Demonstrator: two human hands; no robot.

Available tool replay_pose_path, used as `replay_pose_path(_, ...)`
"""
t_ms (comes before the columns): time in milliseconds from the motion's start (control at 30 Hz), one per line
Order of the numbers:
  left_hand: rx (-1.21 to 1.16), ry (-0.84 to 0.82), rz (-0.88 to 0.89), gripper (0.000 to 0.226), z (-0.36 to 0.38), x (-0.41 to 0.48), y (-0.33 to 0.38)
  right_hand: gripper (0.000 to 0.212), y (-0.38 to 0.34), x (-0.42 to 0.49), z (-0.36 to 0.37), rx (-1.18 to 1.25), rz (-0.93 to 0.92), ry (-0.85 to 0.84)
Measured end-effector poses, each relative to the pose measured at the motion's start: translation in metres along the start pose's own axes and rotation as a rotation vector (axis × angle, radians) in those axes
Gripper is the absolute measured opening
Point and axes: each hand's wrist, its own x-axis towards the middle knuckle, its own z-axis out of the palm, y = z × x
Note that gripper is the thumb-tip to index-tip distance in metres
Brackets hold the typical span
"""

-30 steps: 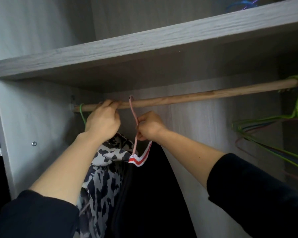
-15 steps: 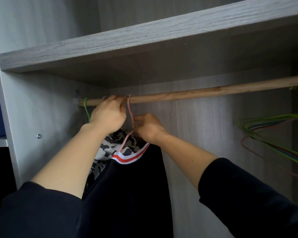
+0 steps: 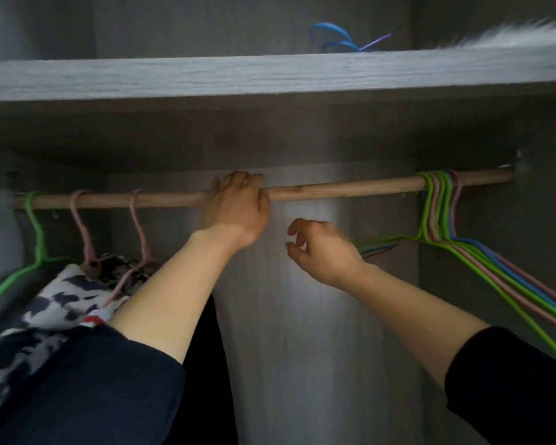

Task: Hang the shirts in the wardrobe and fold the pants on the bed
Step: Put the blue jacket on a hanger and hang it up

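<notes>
Wardrobe [image 3: 302, 332] interior: left hand [image 3: 238, 213] grips the wooden rod [image 3: 334, 189] mid-span, fingers curled over it. Right hand [image 3: 321, 248] hangs just below the rod, loosely curled, empty. Camouflage shirt [image 3: 65, 293] and black garment [image 3: 212, 348] hang on pink hangers [image 3: 81, 226] toward the rod's left end, and empty hangers [image 3: 440, 213] are bunched at its right.

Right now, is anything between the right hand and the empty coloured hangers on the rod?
Nothing visible. The right hand hovers below the round wooden rod; only open space separates it from the bunch of green, pink and blue hangers at the rod's right end.
</notes>
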Motion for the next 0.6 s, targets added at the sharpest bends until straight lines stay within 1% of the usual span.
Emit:
replay_pose_path(100,0.01,0.094,0.066,0.039,0.02,0.005,0.037,0.032,0.035,-0.018,-0.023,-0.199,0.023,0.034)
replay_pose_path(200,0.003,0.148,0.129,0.036,0.038,0.007,0.077,0.026,0.064,-0.033,-0.05,-0.381,0.062,0.085)
replay_pose_path(267,-0.015,0.191,0.134,0.035,0.05,0.008,0.095,0.024,0.078,-0.041,-0.067,-0.498,0.078,0.096)
replay_pose_path(367,-0.107,0.314,0.075,0.036,0.062,0.01,0.104,0.029,0.092,-0.051,-0.086,-0.668,0.119,0.048)
replay_pose_path(433,-0.154,0.402,0.076,0.035,0.069,0.011,0.102,0.03,0.099,-0.057,-0.091,-0.771,0.146,0.022)
replay_pose_path(533,-0.191,0.44,0.094,0.039,0.074,0.012,0.1,0.032,0.107,-0.063,-0.094,-0.898,0.156,-0.007)
replay_pose_path(600,-0.207,0.454,0.095,0.039,0.076,0.014,0.101,0.031,0.111,-0.063,-0.096,-0.933,0.152,-0.026)
